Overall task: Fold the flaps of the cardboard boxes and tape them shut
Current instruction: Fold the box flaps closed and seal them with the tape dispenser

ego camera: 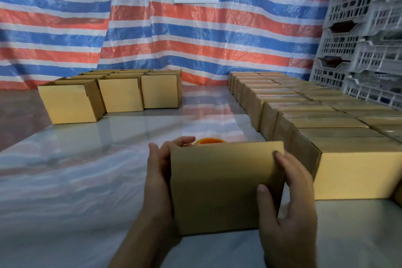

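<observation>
I hold a small brown cardboard box [219, 185] between both hands, low in the middle of the view, its broad face turned toward me. My left hand [161, 169] grips its left side, fingers curled over the top left corner. My right hand [289, 209] grips the right side, thumb on the near face and fingers along the right edge. Just behind the box's top edge, an orange tape roll [209, 141] peeks out, mostly hidden. The box's flaps cannot be seen from this side.
Several open-flapped boxes [121, 93] stand in rows at the back left. Several closed boxes [322, 115] fill the right side in tight rows. Grey plastic crates [365, 35] are stacked at the far right. A striped tarp [152, 35] hangs behind the plastic-covered table [87, 180].
</observation>
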